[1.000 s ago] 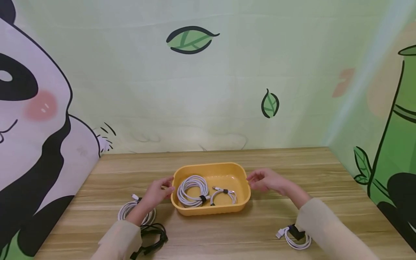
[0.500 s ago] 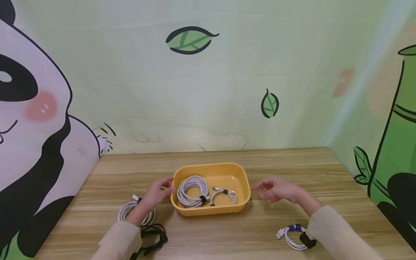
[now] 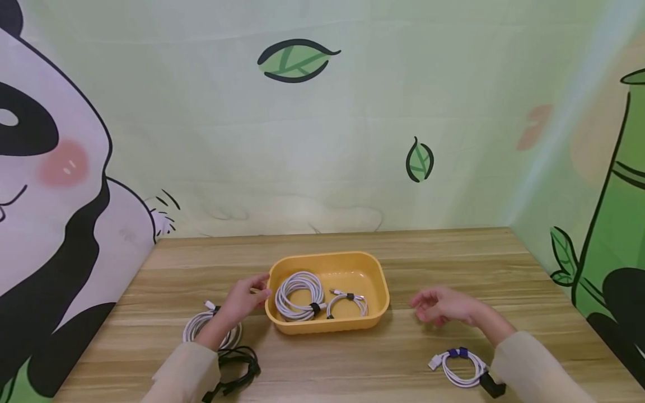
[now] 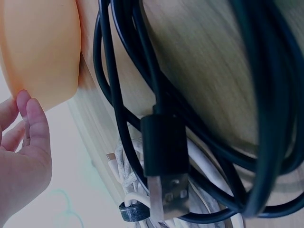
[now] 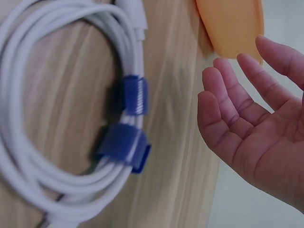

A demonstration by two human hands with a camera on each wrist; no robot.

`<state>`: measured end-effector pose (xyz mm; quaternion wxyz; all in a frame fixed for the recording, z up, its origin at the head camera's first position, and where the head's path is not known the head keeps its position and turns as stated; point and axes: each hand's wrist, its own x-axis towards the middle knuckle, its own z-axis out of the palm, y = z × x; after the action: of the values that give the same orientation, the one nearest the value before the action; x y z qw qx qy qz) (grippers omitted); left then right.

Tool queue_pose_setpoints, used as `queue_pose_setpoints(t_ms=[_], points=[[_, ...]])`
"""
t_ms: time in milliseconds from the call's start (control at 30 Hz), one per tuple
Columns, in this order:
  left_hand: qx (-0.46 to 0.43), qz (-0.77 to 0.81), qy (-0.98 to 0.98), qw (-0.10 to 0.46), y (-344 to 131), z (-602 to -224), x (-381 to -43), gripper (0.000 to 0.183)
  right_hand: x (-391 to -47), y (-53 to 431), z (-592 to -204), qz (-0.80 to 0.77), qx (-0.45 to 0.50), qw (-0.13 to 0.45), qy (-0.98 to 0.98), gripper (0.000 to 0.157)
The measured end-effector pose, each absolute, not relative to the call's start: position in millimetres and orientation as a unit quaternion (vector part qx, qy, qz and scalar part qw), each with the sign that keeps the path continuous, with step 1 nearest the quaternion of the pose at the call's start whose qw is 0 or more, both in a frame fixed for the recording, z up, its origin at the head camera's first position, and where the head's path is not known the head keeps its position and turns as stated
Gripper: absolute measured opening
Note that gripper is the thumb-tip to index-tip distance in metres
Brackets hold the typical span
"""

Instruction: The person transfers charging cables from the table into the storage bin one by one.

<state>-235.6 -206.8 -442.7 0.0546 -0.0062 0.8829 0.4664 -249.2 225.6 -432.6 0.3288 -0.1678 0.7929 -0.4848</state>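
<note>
A yellow bin (image 3: pixel 327 326) stands mid-table, holding a large coil of white cable (image 3: pixel 285 291) and a smaller white cable (image 3: pixel 330 308). Fingertips of my left hand (image 3: pixel 241 302) rest at its left rim; the left wrist view shows those fingers (image 4: pixel 37 116) relaxed against the outer wall. Right of the bin, apart from it, my right hand (image 3: pixel 445 307) hovers with loosely bent fingers and nothing in them. Below that hand lies a white USB cable (image 3: pixel 466 383), coiled, with blue straps (image 5: pixel 122 145) and a black piece (image 3: pixel 491 385) beside my sleeve.
Beside my left forearm lie a white cable coil (image 3: pixel 194 327) with a black strap and a black USB cable (image 3: pixel 247 372); the forearm partly covers both. Behind the wooden table (image 3: pixel 453 252) hangs a green printed backdrop (image 3: pixel 353 168).
My right hand has left the bin's right end and moved right and toward me. The black piece by the right cable has shifted right with my sleeve. My left hand has stayed at the rim.
</note>
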Motion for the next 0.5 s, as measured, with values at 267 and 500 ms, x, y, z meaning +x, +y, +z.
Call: queue_pose_setpoints(t_ms=[267, 500], points=[[-0.005, 0.464, 0.885, 0.052, -206.4, -442.9, -236.7, 0.043, -242.3, 234.6, -439.2, -0.485, -0.165, 0.34, 0.788, 0.041], [0.001, 0.465, 0.884, 0.052, -206.6, -442.6, -236.3, 0.044, -238.5, 243.6, -443.2, -0.478, -0.163, 0.347, 0.79, 0.041]])
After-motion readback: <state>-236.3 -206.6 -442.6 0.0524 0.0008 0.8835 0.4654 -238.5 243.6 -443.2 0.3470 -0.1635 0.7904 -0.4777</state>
